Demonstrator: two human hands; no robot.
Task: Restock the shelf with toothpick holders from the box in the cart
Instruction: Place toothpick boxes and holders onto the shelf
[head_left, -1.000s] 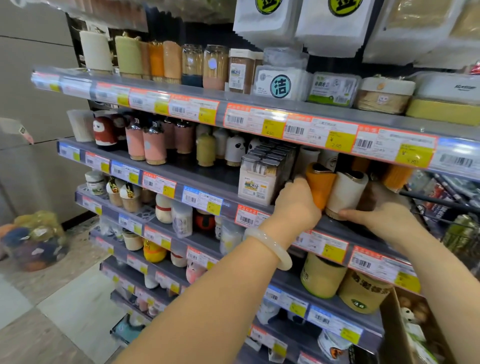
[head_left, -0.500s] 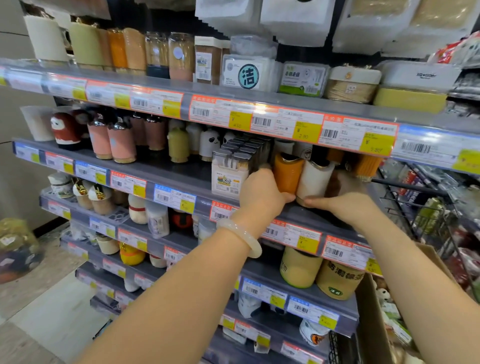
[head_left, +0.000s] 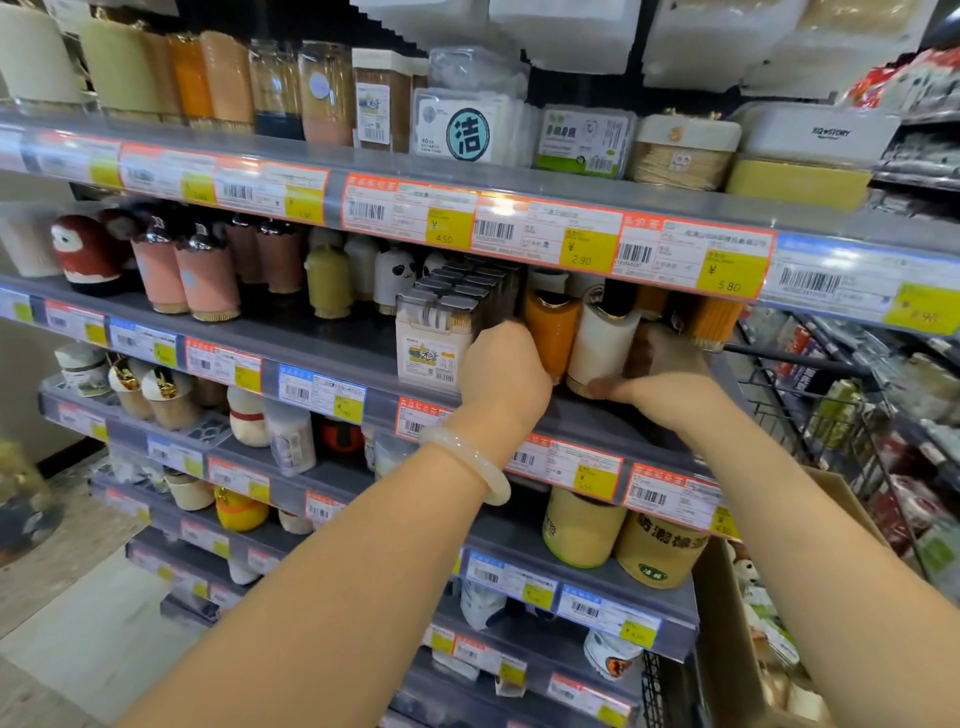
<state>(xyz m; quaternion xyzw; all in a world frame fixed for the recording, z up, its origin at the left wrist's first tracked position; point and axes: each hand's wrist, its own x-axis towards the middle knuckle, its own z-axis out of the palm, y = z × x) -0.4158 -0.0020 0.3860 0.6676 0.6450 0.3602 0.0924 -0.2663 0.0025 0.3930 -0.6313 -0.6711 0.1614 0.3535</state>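
Orange holder (head_left: 551, 332) (upright) between boxed packs (head_left: 441, 332), white holder (head_left: 602, 343).

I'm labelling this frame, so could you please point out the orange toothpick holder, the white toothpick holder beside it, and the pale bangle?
Orange toothpick holder (head_left: 551, 332), head view, middle of body.
White toothpick holder (head_left: 602, 343), head view, front of body.
Pale bangle (head_left: 475, 462), head view, band over left wrist.

Grey tiered shelving (head_left: 311, 358) stands on a pale tiled floor (head_left: 78, 639).
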